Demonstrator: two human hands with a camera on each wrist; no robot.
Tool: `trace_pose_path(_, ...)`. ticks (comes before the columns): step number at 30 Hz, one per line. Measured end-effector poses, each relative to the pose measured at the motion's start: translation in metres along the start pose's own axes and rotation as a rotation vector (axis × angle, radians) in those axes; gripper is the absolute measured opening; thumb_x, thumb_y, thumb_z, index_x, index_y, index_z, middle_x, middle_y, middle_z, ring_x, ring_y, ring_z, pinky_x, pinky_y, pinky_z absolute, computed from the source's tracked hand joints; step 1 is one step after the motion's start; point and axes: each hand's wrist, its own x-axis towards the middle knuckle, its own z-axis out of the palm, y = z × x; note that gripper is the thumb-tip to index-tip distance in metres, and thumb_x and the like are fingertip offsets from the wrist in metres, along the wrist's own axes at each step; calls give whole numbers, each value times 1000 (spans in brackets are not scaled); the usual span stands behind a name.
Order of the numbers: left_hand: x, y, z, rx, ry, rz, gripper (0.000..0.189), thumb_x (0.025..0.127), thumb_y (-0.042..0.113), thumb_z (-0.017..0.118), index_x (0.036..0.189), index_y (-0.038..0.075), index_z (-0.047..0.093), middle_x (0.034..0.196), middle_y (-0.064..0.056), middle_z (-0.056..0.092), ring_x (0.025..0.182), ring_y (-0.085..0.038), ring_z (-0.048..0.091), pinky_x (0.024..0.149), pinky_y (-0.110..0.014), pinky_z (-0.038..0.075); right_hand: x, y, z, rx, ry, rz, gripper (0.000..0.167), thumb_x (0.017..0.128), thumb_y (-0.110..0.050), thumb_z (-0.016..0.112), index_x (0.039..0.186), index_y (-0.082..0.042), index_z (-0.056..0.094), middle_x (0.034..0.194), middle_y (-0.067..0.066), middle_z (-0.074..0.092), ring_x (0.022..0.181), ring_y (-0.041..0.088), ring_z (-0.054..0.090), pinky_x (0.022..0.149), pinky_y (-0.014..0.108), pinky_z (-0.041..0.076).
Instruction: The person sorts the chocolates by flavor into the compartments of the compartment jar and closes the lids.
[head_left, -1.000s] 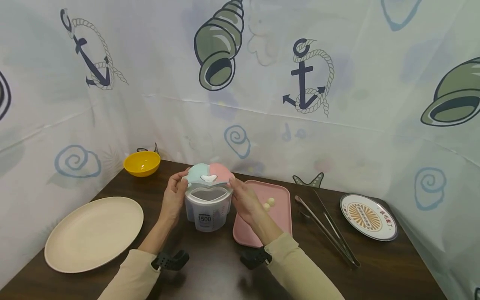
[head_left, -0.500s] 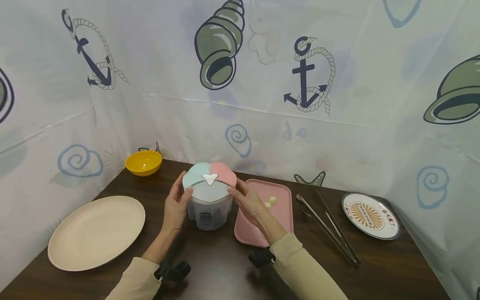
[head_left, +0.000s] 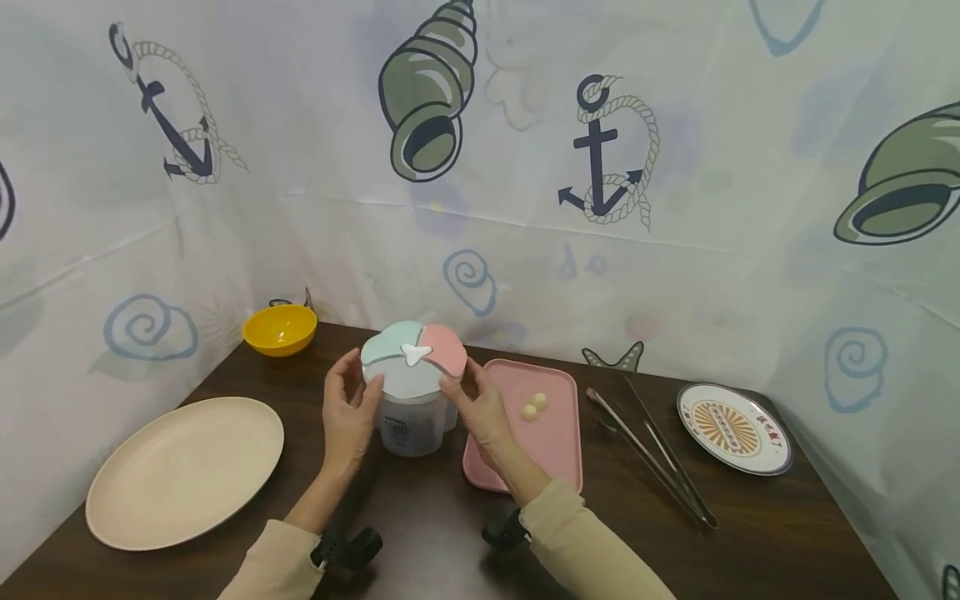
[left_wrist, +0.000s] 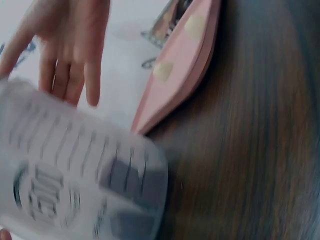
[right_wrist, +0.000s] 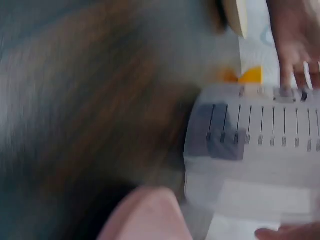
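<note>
A translucent plastic container [head_left: 411,423] with a printed scale and the number 1500 stands upright in the middle of the head view. Its lid [head_left: 405,379] has a light blue, a pink and a whitish segment round a white three-pointed centre, and lies level over the rim. My left hand [head_left: 347,421] grips the lid's left edge, thumb on top. On the right edge my right hand [head_left: 486,417] grips it likewise, thumb at the front. In the left wrist view the scale faces the camera, blurred. The fingers under the lid are partly hidden.
Just right of the container lies a pink tray [head_left: 547,450] with two small pale balls [head_left: 534,407]. Metal tongs [head_left: 660,462] and a patterned plate [head_left: 731,429] are further right. To the left are a cream oval plate [head_left: 187,471] and a yellow bowl [head_left: 281,332].
The lid, tilted up at the front one second ago, has come down level. Lid and container have since turned slightly clockwise, the 1500 print shifting left, with both hands on the lid.
</note>
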Motion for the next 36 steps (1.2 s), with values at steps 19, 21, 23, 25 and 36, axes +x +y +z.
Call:
trace_pose_path(19,-15,-7,8,53,-70,8,84,83,13,67,149,16,15,147,-11,26,128,-21,31,109,-38,26,-37,10,61,-26,416,-120,71,84,-27,71,137,3,34,141,20,33,137,36,27,111,55,22)
trace_pose_path(21,-13,-8,6,26,-84,3,77,85,13,63,147,14,17,144,-7,29,125,-16,35,103,-28,32,-39,10,59,-10,407,-114,69,84,-28,70,136,2,36,139,19,34,136,35,28,111,54,24)
trace_pose_path(23,-10,-7,4,-5,-96,8,71,86,12,59,144,11,18,140,-6,33,119,-13,39,94,-18,37,-38,9,54,16,391,-128,62,86,-26,68,133,3,38,136,19,38,134,34,33,110,52,26)
trace_pose_path(25,-6,-6,2,-25,-112,9,66,87,12,56,143,9,20,137,-7,36,113,-10,41,87,-12,38,-34,7,46,37,376,-128,54,90,-25,64,130,4,42,132,19,43,129,33,39,109,49,31)
trace_pose_path(36,5,-2,-7,41,-200,-8,61,90,18,48,146,7,27,146,-11,31,126,-15,31,101,-13,26,-4,0,7,256,214,-22,46,101,-25,43,137,3,42,142,17,45,130,27,44,109,44,33)
